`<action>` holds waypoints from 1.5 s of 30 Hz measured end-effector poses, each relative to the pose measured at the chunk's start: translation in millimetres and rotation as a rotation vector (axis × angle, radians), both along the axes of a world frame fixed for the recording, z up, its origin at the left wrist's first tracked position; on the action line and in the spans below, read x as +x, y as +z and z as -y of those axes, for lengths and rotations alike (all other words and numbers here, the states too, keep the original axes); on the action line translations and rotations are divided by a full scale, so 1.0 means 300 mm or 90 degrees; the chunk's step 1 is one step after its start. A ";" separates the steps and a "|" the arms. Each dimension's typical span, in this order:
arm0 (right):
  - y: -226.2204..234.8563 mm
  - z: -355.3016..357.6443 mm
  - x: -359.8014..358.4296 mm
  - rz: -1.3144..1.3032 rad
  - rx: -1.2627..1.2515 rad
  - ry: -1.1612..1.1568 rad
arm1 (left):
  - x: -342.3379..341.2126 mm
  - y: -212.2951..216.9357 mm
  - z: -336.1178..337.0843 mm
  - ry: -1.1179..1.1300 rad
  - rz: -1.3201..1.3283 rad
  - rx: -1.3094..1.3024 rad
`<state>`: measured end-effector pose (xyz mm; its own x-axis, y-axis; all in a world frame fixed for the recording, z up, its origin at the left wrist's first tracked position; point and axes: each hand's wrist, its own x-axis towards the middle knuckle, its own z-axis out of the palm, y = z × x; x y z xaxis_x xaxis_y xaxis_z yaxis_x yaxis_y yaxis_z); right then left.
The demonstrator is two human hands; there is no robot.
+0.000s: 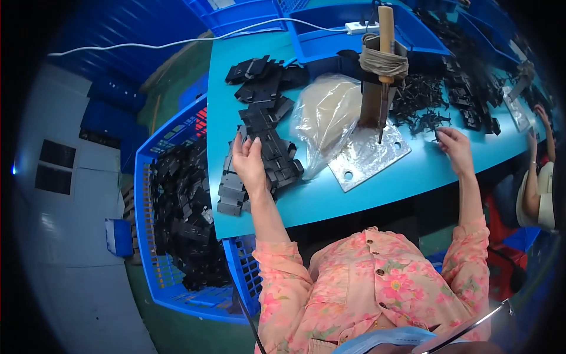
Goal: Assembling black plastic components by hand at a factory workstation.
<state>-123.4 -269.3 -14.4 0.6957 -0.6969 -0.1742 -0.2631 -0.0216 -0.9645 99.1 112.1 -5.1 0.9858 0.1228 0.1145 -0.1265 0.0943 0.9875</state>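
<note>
My left hand [249,163] is held over a pile of black plastic parts [268,141] on the left of the table, fingers apart and nothing visible between them. On the right, my right hand [455,148] pinches what looks like a small black plastic piece at its fingertips, beside a heap of similar small black pieces [425,120]. Between the hands, a wooden-handled tool [386,47] like a soldering iron points tip down, tied with cord [383,64] to an upright on a silvery base plate [368,159]. A clear plastic bag [326,115] lies against the plate's left.
A blue crate [144,236] full of black parts stands left of the turquoise table [318,203]. At the back sit a blue bin [318,47] and a white power strip [361,28] with its cable. Another person's hands [537,133] are at the far right.
</note>
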 end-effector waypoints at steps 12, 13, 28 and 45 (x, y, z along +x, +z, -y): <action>0.074 -0.136 -0.024 -0.167 -0.027 0.334 | -0.174 0.040 -0.042 -0.310 -0.310 -0.424; 0.072 -0.145 -0.013 -0.162 -0.072 0.332 | -0.191 0.000 -0.045 -0.354 -0.329 -0.356; -0.012 -0.259 -0.041 0.029 -0.672 0.224 | -0.441 -0.062 0.154 -0.479 -0.459 -0.310; 0.143 -0.424 -0.055 0.128 0.427 0.199 | -0.470 -0.017 0.164 -0.635 -0.454 -0.537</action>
<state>-139.8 -142.2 28.5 0.9061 -0.2533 -0.3390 -0.1581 0.5405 -0.8264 -41.8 63.0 -10.3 0.5177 -0.8373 -0.1758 0.8077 0.4105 0.4231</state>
